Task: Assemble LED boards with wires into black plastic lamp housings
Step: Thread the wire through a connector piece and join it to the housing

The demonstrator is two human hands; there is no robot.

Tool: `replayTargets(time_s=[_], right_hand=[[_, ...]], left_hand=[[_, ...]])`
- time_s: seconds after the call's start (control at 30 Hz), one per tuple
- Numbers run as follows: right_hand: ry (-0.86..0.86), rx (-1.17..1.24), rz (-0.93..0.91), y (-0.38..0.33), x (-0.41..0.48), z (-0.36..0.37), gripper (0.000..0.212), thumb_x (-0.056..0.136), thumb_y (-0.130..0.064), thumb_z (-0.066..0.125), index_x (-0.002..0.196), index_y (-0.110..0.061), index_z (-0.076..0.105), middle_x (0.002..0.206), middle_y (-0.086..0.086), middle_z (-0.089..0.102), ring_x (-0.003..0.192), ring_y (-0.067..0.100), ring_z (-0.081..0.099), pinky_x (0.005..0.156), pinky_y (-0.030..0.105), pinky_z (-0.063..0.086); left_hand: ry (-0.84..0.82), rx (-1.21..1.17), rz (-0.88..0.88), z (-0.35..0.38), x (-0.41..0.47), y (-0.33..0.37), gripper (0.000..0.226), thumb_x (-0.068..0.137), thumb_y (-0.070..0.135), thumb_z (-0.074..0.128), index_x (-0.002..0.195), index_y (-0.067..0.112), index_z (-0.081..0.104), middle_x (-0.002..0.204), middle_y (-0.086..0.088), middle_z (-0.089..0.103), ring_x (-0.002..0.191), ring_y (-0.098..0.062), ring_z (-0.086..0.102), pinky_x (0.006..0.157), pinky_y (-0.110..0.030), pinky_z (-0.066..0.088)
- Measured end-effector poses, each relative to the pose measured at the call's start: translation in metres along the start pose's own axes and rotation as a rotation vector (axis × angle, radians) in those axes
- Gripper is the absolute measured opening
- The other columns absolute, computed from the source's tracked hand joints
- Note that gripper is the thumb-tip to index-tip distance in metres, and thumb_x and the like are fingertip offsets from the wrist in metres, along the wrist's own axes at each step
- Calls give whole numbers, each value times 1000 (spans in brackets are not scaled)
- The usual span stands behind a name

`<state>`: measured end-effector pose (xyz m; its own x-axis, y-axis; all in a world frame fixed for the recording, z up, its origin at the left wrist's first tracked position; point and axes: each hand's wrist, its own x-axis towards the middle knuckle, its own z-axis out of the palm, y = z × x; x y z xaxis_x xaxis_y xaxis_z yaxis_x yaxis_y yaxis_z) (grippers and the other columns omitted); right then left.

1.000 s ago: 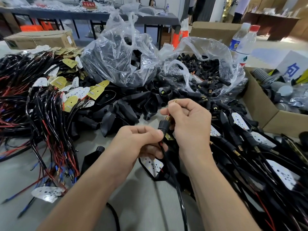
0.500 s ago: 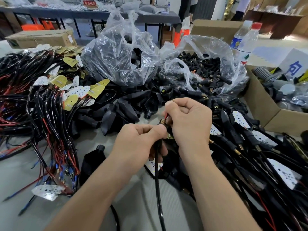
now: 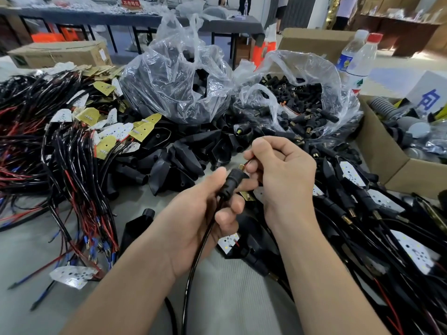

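Black plug (image 3: 233,181) between hands (image 3: 193,221) (image 3: 283,180) (both gripping).

Wire heaps (image 3: 60,165) and housings (image 3: 348,204) flank bare table (image 3: 232,293).

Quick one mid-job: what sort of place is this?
Probably a lamp assembly workshop: heaps of wired LED boards, bags of black parts, and long worktables behind. The left hand grips a black connector; the right hand pinches its wires.

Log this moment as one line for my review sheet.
left hand: grips black plug on cable | right hand: pinches red wire at plug's brass tip | behind: loose black housings
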<state>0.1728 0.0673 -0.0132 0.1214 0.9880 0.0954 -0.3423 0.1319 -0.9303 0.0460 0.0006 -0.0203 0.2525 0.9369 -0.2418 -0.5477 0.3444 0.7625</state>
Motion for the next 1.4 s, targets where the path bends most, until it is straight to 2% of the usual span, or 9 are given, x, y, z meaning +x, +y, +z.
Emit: replayTargets(time_s=[0.2,0.37,0.53,0.67,0.8,1.07,1.13,1.27,1.4], right_hand=[[177,49,-52,-4,12,-15,11,97,-3,66,87,-6,69,66,8,71,50,11,58,49,21,48],[242,192,-18,-9,19,-26,16,100,-4,63,85,-8,66,66,7,70,50,11,59,50,21,49],[-26,184,66,-15,18,-29,17,100,-14,62,87,-8,73,80,14,72,55,13,58,52,21,46],[-168,-28,27,-13,15,-29,24,92,0,60,82,-15,76,82,11,75,55,15,54,52,22,43],[-334,-62,67,-12,13,-29,22,88,-11,61,75,-17,77,80,11,73,60,18,61,57,24,49],[-368,-417,16,-3,8,-24,26,94,-28,63,79,-13,78,67,16,72,56,32,60,56,39,48],[-346,-404,9,-3,7,-22,28,98,-28,59,82,-14,78,72,17,74,54,34,62,55,38,49],[-343,-336,41,-5,4,-18,28,107,-19,50,96,-13,75,87,8,78,50,24,65,46,30,47],[-440,-309,86,-7,1,-16,31,111,-20,43,107,-13,73,97,1,80,42,17,59,39,22,39]], left_hand=[[202,482,97,-10,0,1,34,82,10,73,116,12,71,93,-9,79,62,-13,67,56,-19,52],[278,536,148,-8,1,0,12,93,1,68,92,8,78,83,-15,77,58,-15,66,54,-20,53],[363,549,341,1,0,1,32,87,-4,70,73,23,81,71,-11,74,44,-8,46,45,-16,40],[413,464,429,-1,-1,7,28,85,-8,71,73,15,81,66,-15,72,40,-8,35,41,-13,31],[444,486,450,-4,0,6,29,85,-8,71,74,16,82,65,-14,72,39,-7,36,41,-13,31],[507,644,565,-8,-4,7,31,73,8,86,85,37,80,72,-5,77,55,-10,61,56,-21,44],[469,648,551,-9,-4,8,32,68,24,82,95,42,79,74,-2,76,51,-8,52,53,-20,42],[427,786,447,-10,-2,3,35,64,59,76,98,47,78,75,14,70,63,-4,60,62,-23,46],[502,932,414,-11,0,2,3,83,46,80,85,44,78,73,8,73,72,-16,68,72,-37,57]])
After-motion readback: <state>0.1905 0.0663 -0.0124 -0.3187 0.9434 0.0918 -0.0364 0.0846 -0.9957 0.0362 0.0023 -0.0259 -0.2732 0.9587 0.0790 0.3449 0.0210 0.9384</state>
